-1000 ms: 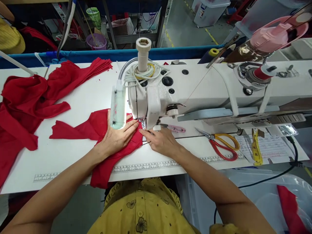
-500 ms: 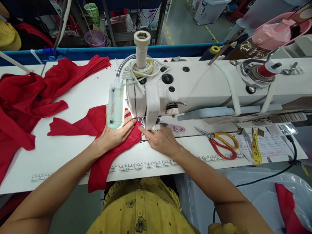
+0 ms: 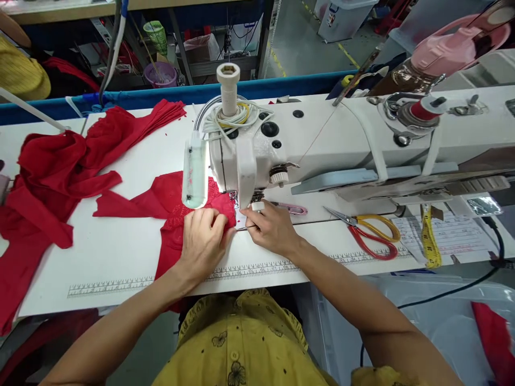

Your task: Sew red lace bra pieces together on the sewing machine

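A piece of red fabric (image 3: 169,201) lies on the white table (image 3: 120,257) with one end under the needle of the white sewing machine (image 3: 306,145). My left hand (image 3: 203,241) rests on the fabric just in front of the presser foot, its fingers curled and pinching the cloth. My right hand (image 3: 271,228) sits to the right of the needle, fingers closed on the fabric's edge by the foot. A small work lamp (image 3: 194,174) hangs over the cloth and hides part of it.
A heap of red fabric pieces (image 3: 56,171) covers the table's left side. Red-and-yellow scissors (image 3: 370,233), pink thread snips (image 3: 292,208) and a yellow tape measure (image 3: 428,241) lie to the right. A clear bin (image 3: 442,321) with red cloth stands below right.
My left hand has slid back toward me and gone from lying flat on the fabric to pinching it. My right hand stays by the needle. The view shifted slightly.
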A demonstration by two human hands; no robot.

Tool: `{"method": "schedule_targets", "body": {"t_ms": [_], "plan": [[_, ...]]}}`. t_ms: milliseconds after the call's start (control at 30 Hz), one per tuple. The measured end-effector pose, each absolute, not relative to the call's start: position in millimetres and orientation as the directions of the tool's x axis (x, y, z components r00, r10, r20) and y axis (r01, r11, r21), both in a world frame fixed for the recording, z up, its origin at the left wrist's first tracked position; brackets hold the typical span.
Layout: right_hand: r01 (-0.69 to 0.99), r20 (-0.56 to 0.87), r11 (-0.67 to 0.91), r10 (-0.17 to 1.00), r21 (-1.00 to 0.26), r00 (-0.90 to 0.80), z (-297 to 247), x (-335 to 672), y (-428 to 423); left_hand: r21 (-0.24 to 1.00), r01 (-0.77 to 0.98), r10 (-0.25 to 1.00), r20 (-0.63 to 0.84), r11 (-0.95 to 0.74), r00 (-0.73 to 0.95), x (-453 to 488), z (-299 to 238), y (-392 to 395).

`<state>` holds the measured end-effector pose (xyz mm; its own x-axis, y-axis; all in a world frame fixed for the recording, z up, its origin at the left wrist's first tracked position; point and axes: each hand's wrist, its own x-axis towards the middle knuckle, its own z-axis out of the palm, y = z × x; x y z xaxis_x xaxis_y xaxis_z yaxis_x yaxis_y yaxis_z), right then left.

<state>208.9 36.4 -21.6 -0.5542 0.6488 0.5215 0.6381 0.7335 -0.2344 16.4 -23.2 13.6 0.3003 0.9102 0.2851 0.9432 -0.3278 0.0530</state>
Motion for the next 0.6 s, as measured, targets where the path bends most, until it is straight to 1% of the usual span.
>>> {"method": "schedule_targets", "body": {"t_ms": [67,100,233,300,333,400,500,600], "plan": [[0.636,0.532,0.737,0.642,-0.230,-0.552,-22,208,36,0.004,0.931,0.884,0.314,-0.365,0.346,16,11,-26],[0.637,0.537,0.737,0.640,-0.228,-0.549,-21,208,35,-0.040,0.921,0.867,0.327,-0.386,0.377,14,12,-26],[0.641,0.545,0.734,0.640,-0.225,-0.542,-21,208,34,-0.282,0.869,0.778,0.393,-0.406,0.490,12,20,-27],[0.642,0.555,0.736,0.634,-0.216,-0.539,-20,208,34,-0.360,0.834,0.752,0.378,-0.418,0.540,13,22,-30],[0.642,0.562,0.737,0.629,-0.210,-0.537,-20,208,34,-0.377,0.818,0.747,0.356,-0.435,0.562,14,22,-31],[0.627,0.578,0.751,0.610,-0.205,-0.542,-20,208,33,-0.362,0.797,0.732,0.333,-0.483,0.594,17,18,-34],[0.589,0.569,0.779,0.589,-0.212,-0.574,-21,208,33,-0.283,0.799,0.720,0.347,-0.530,0.601,18,10,-38],[0.629,0.547,0.751,0.619,-0.201,-0.564,-22,207,35,-0.230,0.813,0.759,0.293,-0.535,0.582,14,6,-39]]}}
